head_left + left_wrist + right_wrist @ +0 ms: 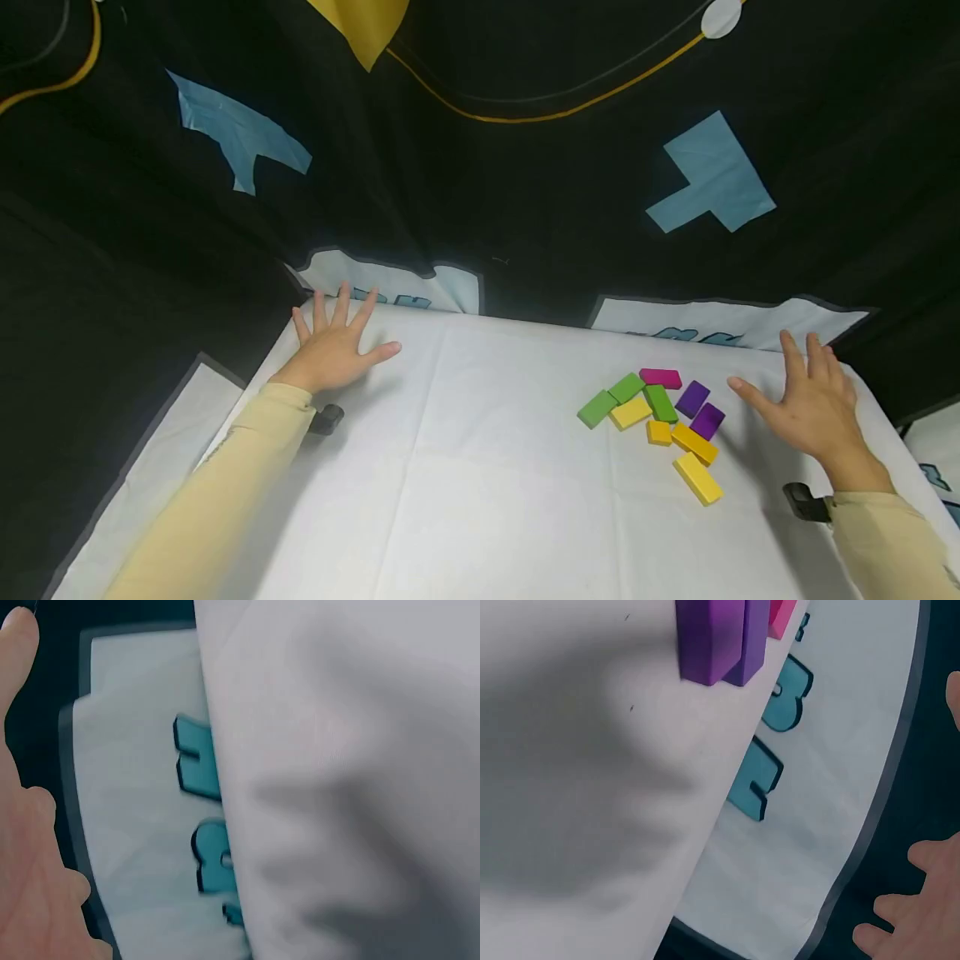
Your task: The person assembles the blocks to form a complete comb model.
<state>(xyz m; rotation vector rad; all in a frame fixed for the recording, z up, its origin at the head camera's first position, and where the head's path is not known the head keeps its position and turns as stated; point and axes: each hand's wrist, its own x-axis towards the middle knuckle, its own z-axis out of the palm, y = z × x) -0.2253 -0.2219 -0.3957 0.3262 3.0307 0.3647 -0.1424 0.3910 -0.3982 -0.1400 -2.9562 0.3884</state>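
A cluster of flat coloured blocks (660, 417) lies on the white tablecloth (487, 467) at the right: green, yellow, orange, purple and a pink one (661, 377). My right hand (806, 400) lies flat and spread just right of the cluster, holding nothing; its thumb points at the purple blocks (700, 408). My left hand (333, 346) rests flat with spread fingers at the table's far left corner, empty. The right wrist view shows two purple blocks (720, 641) and a pink edge (782, 619). In the left wrist view only fingers (30, 847) and cloth show.
A black backdrop with blue shapes (712, 179) and yellow lines hangs behind the table. White banners with teal lettering (769, 742) sit along the far edge. Small black wrist cameras (806, 502) sit by each sleeve.
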